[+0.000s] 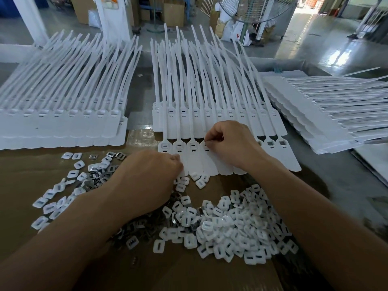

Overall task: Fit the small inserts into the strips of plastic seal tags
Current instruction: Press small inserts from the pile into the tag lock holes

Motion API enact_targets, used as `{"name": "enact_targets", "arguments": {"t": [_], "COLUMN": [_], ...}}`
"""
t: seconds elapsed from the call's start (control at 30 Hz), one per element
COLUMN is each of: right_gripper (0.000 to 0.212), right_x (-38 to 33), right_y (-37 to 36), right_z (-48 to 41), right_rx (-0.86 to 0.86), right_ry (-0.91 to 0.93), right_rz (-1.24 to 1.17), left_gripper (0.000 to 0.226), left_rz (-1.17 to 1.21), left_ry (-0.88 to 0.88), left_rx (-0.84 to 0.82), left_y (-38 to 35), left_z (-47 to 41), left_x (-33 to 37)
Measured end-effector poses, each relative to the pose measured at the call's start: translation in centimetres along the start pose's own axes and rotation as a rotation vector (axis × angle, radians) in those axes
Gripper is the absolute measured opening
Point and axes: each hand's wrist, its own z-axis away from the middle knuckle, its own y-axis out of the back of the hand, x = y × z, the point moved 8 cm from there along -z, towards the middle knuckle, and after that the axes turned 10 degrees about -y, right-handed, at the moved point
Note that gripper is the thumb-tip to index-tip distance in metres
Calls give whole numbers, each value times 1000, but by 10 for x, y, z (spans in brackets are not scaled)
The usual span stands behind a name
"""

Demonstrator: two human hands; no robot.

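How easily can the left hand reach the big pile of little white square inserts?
Probably easily. The left hand rests just left of the heap of small white square plastic inserts; nothing covers the heap, and the right hand is up at the white plastic tag strip.

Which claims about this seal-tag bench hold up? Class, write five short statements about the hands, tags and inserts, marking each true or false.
1. The right hand pinches an insert at a head of the front strip. True.
2. The left hand is lifted high in the air. False: it lies low at the strip's near left corner.
3. A heap of white inserts lies nearer the person than the front strip. True.
4. The stacked tag strips are red. False: they are white.
5. A fan stands in the background. True.
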Motion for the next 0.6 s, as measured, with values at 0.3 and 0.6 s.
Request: {"name": "enact_targets", "arguments": {"t": [0.3, 0.6], "right_gripper": [18, 15], "right_x": [1, -2], "right_y": [2, 0], "right_z": [-4, -20], "right_rx": [23, -190], "right_ry": [-37, -231], "right_rz": [-26, 71], "left_gripper": [39, 36], "left_rz": [15, 36], "left_ry": [31, 27], "left_rx": [-12, -2], "left_y": [-1, -1], "left_z": [1, 1], "left_x": [0, 0]}}
